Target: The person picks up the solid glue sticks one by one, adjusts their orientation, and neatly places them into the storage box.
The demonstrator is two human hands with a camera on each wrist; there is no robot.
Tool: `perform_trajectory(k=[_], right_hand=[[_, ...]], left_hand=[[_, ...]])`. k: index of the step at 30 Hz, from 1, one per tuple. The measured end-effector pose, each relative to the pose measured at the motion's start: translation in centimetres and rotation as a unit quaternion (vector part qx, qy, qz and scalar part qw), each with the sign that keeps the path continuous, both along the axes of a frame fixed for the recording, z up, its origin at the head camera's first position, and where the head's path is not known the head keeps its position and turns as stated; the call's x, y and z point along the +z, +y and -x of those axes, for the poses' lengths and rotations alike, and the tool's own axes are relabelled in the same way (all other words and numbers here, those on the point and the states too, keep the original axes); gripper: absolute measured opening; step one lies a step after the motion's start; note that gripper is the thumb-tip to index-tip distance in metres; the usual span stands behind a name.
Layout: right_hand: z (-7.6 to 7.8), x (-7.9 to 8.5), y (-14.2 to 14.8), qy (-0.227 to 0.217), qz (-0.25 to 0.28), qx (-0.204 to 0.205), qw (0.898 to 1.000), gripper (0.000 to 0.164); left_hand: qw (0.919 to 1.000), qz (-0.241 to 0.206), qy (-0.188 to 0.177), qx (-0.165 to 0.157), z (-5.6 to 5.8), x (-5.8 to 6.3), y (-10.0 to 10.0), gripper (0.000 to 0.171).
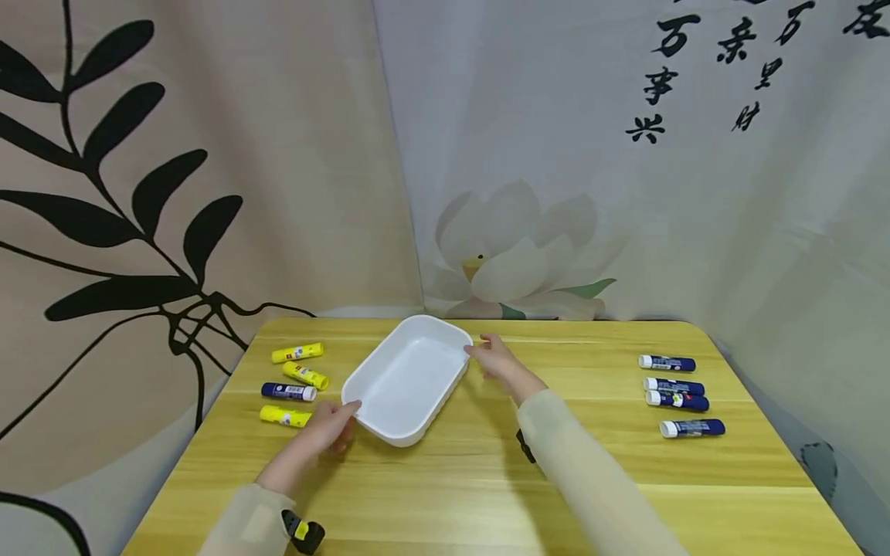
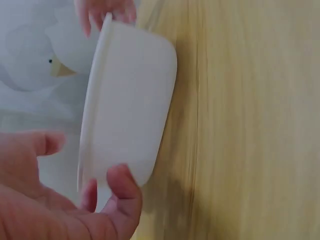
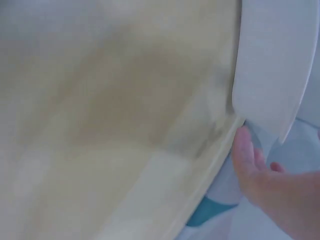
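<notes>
I see the left hand [image 1: 331,426] at the near corner of a white tray [image 1: 409,378] on the desk [image 1: 417,502], the right hand [image 1: 502,364] at the far; each grip looks wide.

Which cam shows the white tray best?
The head view: it shows the white tray almost whole from above, with its rim and inside. The left wrist view shows its outer wall side-on, overlapped at one corner by the left hand. The right wrist view shows only part of an outer wall, cut off by the frame.
</notes>
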State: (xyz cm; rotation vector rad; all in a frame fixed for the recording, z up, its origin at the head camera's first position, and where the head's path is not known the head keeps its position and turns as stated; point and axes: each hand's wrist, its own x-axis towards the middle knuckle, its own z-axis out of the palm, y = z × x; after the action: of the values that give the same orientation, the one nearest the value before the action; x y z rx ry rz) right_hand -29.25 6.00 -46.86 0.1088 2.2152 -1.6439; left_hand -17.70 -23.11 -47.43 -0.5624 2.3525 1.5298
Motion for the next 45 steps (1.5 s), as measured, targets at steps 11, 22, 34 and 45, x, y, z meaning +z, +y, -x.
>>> perform_trajectory(k=[11,22,34,45], right_hand=[[2.7,0.9,-0.9,0.081,-0.116,0.07,0.987,0.062],[2.5,0.2,-0.2,0.12,-0.127,0.041,0.984,0.05],[1.0,1.2,3.5,0.064,-0.069,0.027,0.995,0.042],[-1.5,1.2,8.5,0.049,-0.03,-0.058,0.997,0.043]], left_hand=[[0.9983,-0.058,0.01,-0.007,-1.5,-0.3,2.0,0.025],[0.9942,-0.085,0.063,0.021,-0.4,-0.2,2.1,0.025],[0.9915,-0.032,0.118,0.043,3.0,1.8,2.6,0.039],[0.9885,-0.071,0.133,0.005,6.2,0.8,5.8,0.044]])
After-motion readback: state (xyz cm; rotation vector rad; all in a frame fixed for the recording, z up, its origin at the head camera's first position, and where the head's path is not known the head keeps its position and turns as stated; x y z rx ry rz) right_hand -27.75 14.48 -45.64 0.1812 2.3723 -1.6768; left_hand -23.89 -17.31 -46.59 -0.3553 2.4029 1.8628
